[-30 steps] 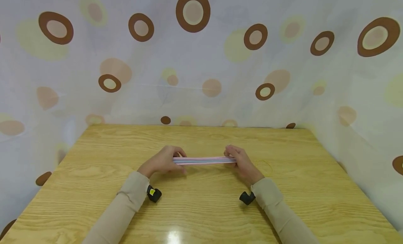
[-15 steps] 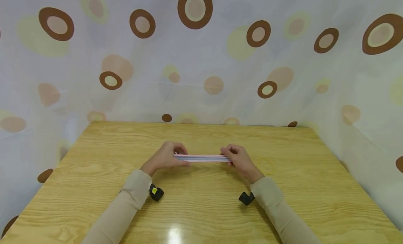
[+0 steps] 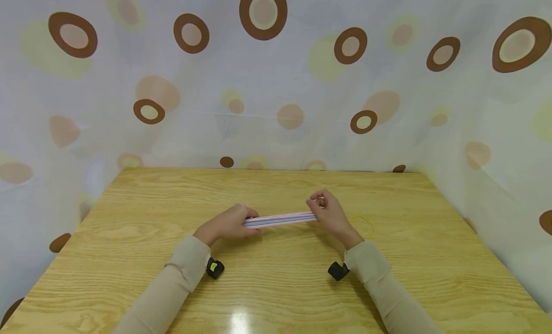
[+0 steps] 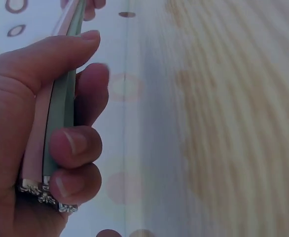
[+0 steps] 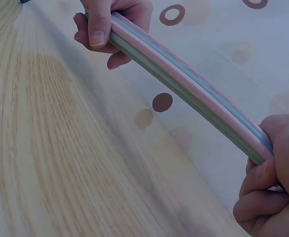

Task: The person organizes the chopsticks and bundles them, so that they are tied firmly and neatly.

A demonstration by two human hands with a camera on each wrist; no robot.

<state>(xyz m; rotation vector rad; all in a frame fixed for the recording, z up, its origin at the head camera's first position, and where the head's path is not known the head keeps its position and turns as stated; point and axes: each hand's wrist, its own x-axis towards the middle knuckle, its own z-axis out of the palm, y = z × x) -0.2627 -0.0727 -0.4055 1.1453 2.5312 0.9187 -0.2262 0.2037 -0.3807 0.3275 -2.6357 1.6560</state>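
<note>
A bundle of slim pastel sticks [image 3: 280, 221], pink, blue and green, spans the space between my two hands above the table. My left hand [image 3: 230, 222] grips its left end, thumb and fingers curled round it. In the left wrist view, silver patterned ends of the sticks [image 4: 46, 197] poke out beneath my left little finger. My right hand [image 3: 331, 213] holds the opposite end. In the right wrist view, my right fingers [image 5: 260, 205] are curled at that end, and the palm hides the tips.
On the wooden table [image 3: 276, 286], a thin yellow loop like a rubber band [image 3: 365, 224] lies just right of my right hand. A patterned cloth [image 3: 258, 85] hangs behind the table and along its sides. Each wrist carries a small black camera [image 3: 214, 267].
My right hand has risen slightly, its index finger and thumb now curled above the bundle. The bundle has tilted, right end higher. My left hand has shifted slightly right and closed more round its end.
</note>
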